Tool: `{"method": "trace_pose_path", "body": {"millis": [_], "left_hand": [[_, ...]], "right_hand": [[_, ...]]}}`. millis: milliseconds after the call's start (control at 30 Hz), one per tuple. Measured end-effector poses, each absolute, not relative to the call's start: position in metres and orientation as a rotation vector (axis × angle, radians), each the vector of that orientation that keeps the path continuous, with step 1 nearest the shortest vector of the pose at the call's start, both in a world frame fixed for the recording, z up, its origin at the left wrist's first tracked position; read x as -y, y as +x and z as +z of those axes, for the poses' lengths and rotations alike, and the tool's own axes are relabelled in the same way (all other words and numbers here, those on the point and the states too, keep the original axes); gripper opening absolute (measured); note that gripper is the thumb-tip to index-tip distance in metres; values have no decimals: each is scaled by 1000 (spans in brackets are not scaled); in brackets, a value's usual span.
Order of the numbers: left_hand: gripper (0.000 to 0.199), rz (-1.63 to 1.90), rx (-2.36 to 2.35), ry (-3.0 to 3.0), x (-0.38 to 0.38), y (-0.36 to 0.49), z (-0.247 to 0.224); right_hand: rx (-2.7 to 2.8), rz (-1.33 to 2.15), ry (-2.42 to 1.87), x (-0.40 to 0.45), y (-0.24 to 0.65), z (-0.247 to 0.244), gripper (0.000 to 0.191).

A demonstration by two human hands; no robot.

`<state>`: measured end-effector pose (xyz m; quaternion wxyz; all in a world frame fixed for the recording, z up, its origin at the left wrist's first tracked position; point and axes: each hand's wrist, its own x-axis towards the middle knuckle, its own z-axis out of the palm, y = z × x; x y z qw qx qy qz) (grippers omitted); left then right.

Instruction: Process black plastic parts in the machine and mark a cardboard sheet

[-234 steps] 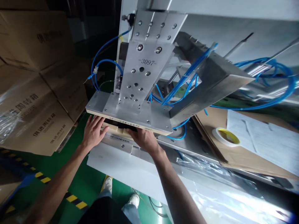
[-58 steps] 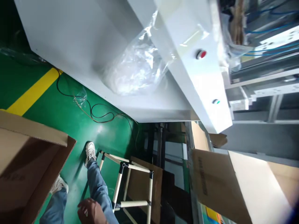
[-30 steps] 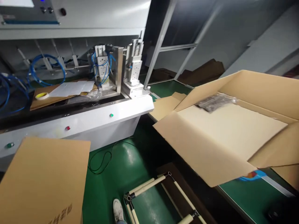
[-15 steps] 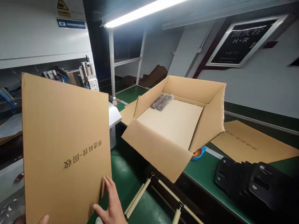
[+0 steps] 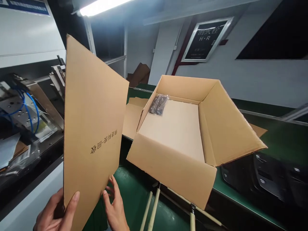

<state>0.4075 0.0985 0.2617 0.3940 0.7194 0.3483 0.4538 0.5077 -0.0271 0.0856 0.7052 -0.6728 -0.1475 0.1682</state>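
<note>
A flat cardboard sheet (image 5: 93,106) with a printed line of characters stands upright in front of me. My left hand (image 5: 59,210) grips its lower left edge, thumb on the printed face and fingers behind. At the lower right edge, my right hand (image 5: 115,205) pinches the same sheet between thumb and fingers. To the right sits an open cardboard box (image 5: 170,171) with its flaps folded outward. Inside it lies a pale flat sheet (image 5: 180,128), and a clear plastic bag of dark parts (image 5: 159,104) rests on this at the far left corner.
Black plastic parts (image 5: 269,179) lie on the green bench right of the box. Pale tube rails (image 5: 154,208) run below the box. A machine with blue hoses (image 5: 31,109) stands at left. Another cardboard piece (image 5: 134,117) lies behind the held sheet.
The held sheet has moved right and up in view, turning more edge-on and closer to the box. My left hand has come further into view. The camera has shifted.
</note>
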Motion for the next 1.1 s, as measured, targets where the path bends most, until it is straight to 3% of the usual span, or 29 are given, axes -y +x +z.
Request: {"method": "trace_pose_path", "body": {"millis": [233,433,500,600,700,900,1100], "left_hand": [[37,1083,-738,1592,-163,493,296],[29,1074,-614,1516,-178,555,317],[28,1093,-594,1501,-179,576,321],[28,1109,-555,1513,-176,613,327],[29,1073,-480,1532,-170,658,332],[43,822,-346,1433,-175,763,326],[52,614,-270,1570,-185,845,321]], "right_hand": [[606,-32,-1824,11,578,142,51],[382,-314,-1993,50,635,177,36],[473,-282,-2000,49,645,182,46],[785,-259,-2002,26,659,181,75],[626,-231,-1801,-8,682,173,76],[-247,294,-940,-46,765,187,80],[-434,282,-630,-60,837,197,48]]}}
